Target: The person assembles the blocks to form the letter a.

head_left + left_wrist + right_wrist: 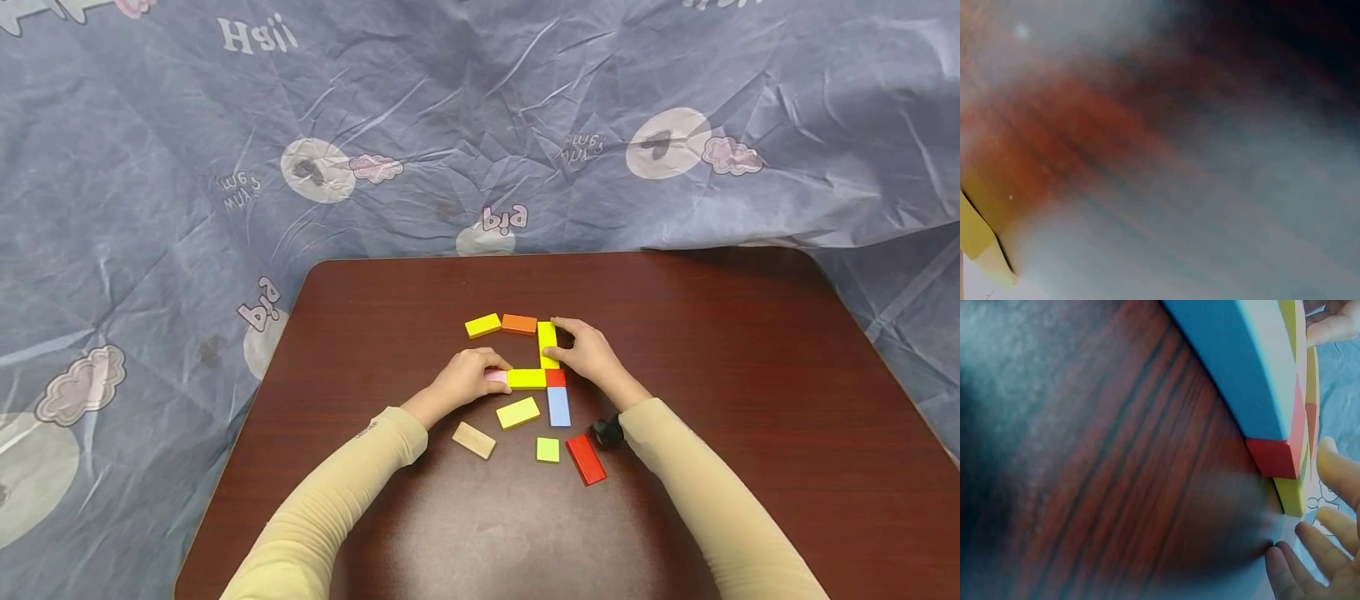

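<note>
"Hands?"
"The right hand [592,354] pinched a yellow rectangular block [547,337] lengthwise; the left hand [471,375] pinched a pink block [497,377]."
"Room?"
"Dark wood-grained tabletop [750,375] spread rightward, its edge well apart."
"Right-wrist view?"
"A blue rectangular block's [1229,369] side; the head view showed mainly its top."
"Obstacles?"
"A small red square block [555,377] at the yellow one's near end, an orange rectangular block [519,324] just beside its far end"
</note>
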{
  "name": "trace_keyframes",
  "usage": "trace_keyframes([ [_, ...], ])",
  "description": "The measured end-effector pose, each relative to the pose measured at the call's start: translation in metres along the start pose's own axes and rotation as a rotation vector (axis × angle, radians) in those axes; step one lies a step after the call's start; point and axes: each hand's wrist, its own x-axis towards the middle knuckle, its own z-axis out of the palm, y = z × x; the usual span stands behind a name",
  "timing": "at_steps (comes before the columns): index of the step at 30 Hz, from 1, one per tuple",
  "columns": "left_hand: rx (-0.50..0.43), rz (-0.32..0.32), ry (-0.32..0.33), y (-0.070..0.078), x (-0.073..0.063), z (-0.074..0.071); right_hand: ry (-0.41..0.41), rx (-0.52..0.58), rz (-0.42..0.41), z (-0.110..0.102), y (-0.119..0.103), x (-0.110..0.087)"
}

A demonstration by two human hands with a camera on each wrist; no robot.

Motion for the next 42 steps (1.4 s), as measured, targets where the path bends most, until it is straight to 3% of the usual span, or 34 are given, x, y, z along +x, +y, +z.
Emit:
trace_keyframes([
  [7, 0.006, -0.002, -0.009, 0.0, 0.001, -0.001, -0.046, -0.052, -0.066, 0.001, 0.002, 0.003],
  [31, 0.011, 0.019, 0.01, -0.001, 0.0, 0.0, -0.054, -0.06, -0.041, 0.001, 0.006, 0.005],
  [42, 0.009, 0.014, 0.006, 0.0, 0.0, 0.0, -0.031, -0.055, -0.103, -0.004, 0.006, -0.008],
])
